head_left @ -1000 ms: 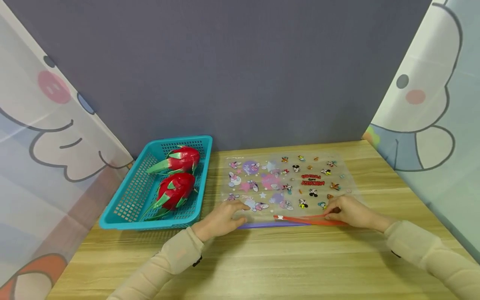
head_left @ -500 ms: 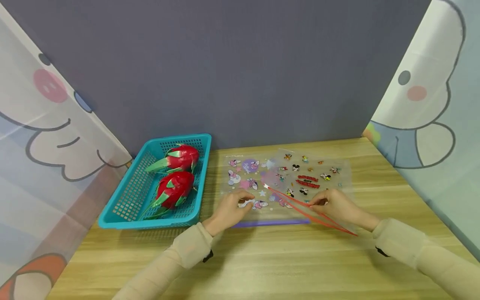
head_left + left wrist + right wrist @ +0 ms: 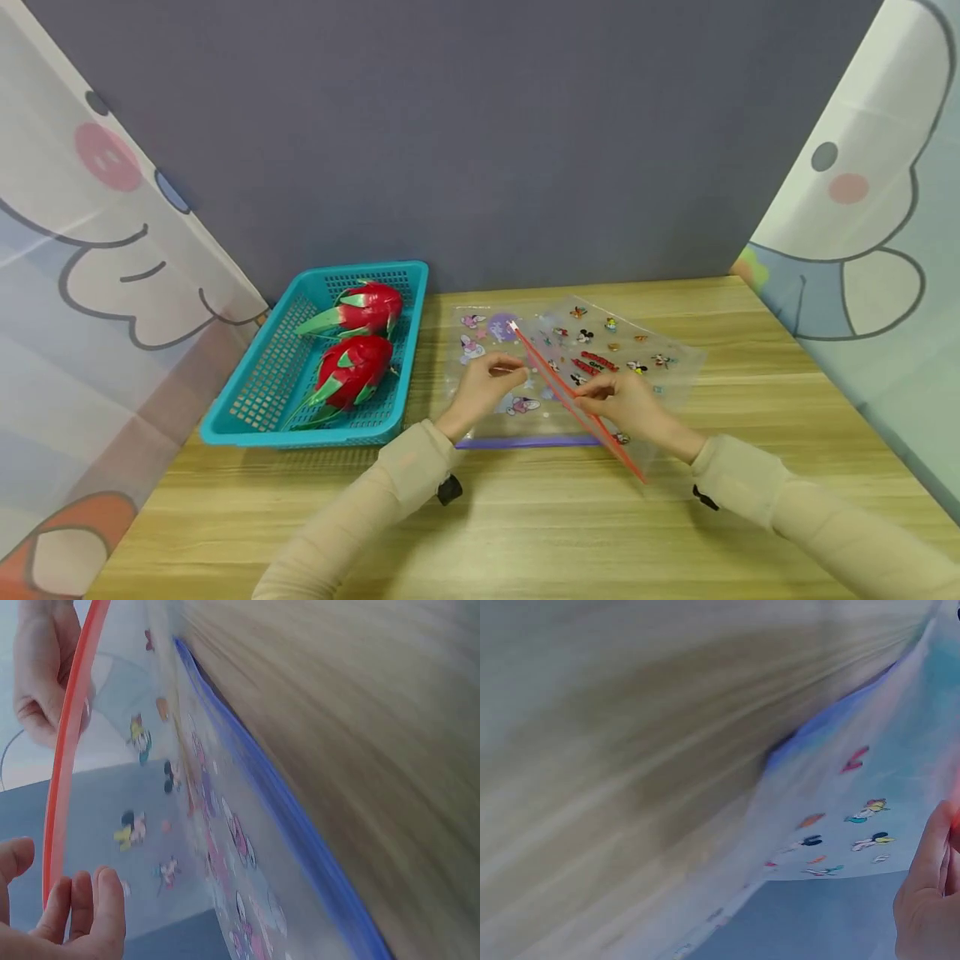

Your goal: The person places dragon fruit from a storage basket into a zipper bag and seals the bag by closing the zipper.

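Zip bag (image 3: pixel 600 350), clear plastic printed with cartoon figures, is lying on the wooden table (image 3: pixel 525 533) just to the right of the teal basket (image 3: pixel 262 392). Its far part is resting flat; its near upper layer is standing raised, so the mouth is gaping. The red zip strip (image 3: pixel 577 404) is running as a slanted line from the far left of the bag toward the near right, while the purple zip strip (image 3: pixel 525 442) is lying flat along the near edge on the table.

The right hand (image 3: pixel 626 404) is pinching the red strip about midway along, fingers curled on it. The left hand (image 3: pixel 487 387) is resting on the bag's left part, close to the red strip's far end; the left wrist view is showing its fingers (image 3: pixel 90 907) relaxed beside the strip (image 3: pixel 64 765), and whether they are actually holding anything cannot be told.

Two dragon fruits (image 3: pixel 352 371) are lying in the basket, well apart from both hands.

Judged from this state: the seal is already parted and the mouth is being held open; nothing is lying inside the bag yet, and both fruits are remaining in the basket.
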